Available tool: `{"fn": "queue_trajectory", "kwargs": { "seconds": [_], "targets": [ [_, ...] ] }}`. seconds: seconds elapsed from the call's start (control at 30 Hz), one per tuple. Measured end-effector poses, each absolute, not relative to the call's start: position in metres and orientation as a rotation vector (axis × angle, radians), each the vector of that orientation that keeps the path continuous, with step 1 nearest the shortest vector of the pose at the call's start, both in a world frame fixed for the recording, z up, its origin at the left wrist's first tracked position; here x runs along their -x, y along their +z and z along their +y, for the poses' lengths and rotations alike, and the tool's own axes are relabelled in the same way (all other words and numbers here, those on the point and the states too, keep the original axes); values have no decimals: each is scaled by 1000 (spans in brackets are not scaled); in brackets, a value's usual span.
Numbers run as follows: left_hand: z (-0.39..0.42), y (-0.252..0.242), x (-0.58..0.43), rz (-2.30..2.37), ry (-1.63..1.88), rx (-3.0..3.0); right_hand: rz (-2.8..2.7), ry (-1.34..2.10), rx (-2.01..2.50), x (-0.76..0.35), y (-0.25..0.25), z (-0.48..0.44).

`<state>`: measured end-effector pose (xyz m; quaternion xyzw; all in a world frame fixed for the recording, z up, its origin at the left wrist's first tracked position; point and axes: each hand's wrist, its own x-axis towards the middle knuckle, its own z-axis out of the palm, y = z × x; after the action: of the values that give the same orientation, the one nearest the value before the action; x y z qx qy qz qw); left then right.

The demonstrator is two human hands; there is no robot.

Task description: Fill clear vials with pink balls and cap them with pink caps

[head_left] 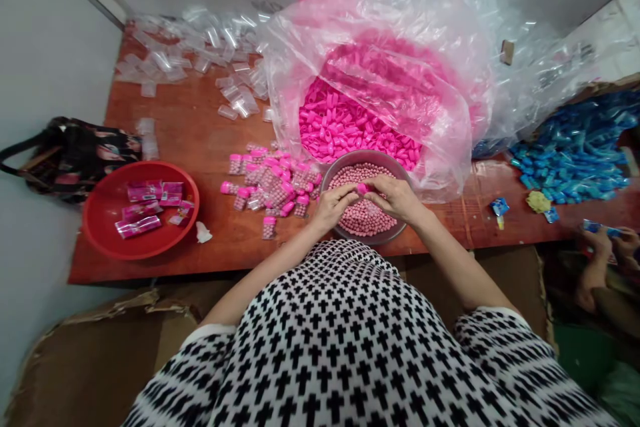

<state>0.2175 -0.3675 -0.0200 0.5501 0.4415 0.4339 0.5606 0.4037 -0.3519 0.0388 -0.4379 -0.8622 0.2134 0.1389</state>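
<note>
My left hand (331,205) and my right hand (395,197) meet over a grey bowl (334,172) of small pink beads (367,217). Between their fingertips is a bright pink cap (362,189); whatever is under it is hidden by the fingers. Left of the bowl lies a pile of small clear containers (275,187) with pink caps, filled with beads. Just behind the bowl, loose pink caps (345,123) spill from a large clear plastic bag (445,107).
A red basin (105,237) with pink packets stands left, beside a dark patterned bag (95,150). Empty clear containers (200,47) lie at the back left. Blue pieces (575,160) are heaped at the right, near another person's hands (600,243).
</note>
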Motion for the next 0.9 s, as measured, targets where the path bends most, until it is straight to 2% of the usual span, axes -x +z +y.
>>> {"fn": "queue_trajectory", "kwargs": {
  "seconds": [0.3, 0.43, 0.57, 0.73, 0.9],
  "targets": [
    [-367, -17, -211, 981, 1005, -1559, -2686, 404, 1271, -399, 41, -368],
    [-367, -15, -211, 970, 957, -1497, -2704, 454, 1276, -398, 37, -369],
    [-366, -21, -216, 1005, 960, -1193, -2378, 788, 1274, -400, 32, -361],
    [-360, -24, -215, 996, 1071, -787, -1464, 1489, 1124, -405, 22, -362],
    [-358, -23, -207, 1020, 1056, -1033, -946, 1697, 1102, -405, 8, -366]
  ]
}}
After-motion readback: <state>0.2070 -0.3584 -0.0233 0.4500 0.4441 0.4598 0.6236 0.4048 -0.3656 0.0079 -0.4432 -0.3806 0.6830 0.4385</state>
